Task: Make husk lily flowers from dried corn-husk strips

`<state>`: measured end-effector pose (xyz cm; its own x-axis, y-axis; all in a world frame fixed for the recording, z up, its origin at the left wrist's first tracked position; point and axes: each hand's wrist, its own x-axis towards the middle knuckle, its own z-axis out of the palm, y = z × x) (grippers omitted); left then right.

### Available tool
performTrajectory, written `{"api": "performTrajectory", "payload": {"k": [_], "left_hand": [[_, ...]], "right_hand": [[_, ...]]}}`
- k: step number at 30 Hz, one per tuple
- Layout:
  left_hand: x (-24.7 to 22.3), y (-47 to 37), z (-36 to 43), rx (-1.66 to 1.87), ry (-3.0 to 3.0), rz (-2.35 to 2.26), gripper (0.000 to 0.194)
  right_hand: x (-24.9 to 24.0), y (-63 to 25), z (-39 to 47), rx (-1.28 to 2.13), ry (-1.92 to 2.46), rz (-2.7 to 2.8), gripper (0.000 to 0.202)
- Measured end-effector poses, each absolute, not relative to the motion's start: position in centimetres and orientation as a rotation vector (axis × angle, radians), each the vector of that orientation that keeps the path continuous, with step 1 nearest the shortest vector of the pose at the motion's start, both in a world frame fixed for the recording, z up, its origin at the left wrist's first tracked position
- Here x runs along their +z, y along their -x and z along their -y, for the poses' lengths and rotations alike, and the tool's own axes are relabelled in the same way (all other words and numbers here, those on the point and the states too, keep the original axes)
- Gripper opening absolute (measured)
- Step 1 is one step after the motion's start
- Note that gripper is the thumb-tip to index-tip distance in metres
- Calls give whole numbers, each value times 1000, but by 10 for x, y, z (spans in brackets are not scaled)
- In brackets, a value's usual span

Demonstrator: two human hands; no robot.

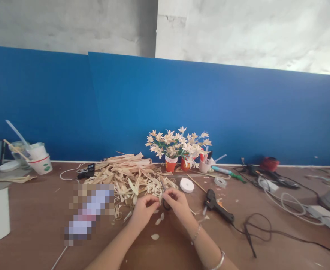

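Observation:
My left hand (145, 212) and my right hand (178, 206) meet close together above the brown table, fingertips nearly touching. Each is closed in a pinch; what lies between the fingers is too small to make out. A pair of scissors (167, 206) with a dark handle shows between and behind the hands, partly hidden; whether the right hand touches it I cannot tell. Just beyond spreads a heap of dried husk strips (125, 174). Several small pale petal-shaped pieces (155, 236) lie on the table below my hands.
Husk flowers stand in a red cup (170, 164) at the back. Right of my hands lie a white tape roll (187, 185), a clear tape roll (220, 182) and a black glue gun (218, 208) with its cord. A blurred-out device (89, 214) lies left; a paper cup (43, 165) stands far left.

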<state>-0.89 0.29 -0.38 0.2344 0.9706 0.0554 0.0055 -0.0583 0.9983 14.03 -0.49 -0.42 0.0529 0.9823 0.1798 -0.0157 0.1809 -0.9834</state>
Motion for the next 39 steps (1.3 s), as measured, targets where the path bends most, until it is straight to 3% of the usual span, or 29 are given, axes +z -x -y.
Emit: {"api": "performTrajectory", "payload": {"k": [11, 39], "left_hand": [[-4, 10, 0, 1067, -1637, -1077, 11], [-10, 12, -5, 1107, -1631, -1114, 16]], "right_hand": [[-2, -140, 7, 881, 1180, 1295, 30], [-11, -144, 1, 988, 1092, 1249, 36]]}}
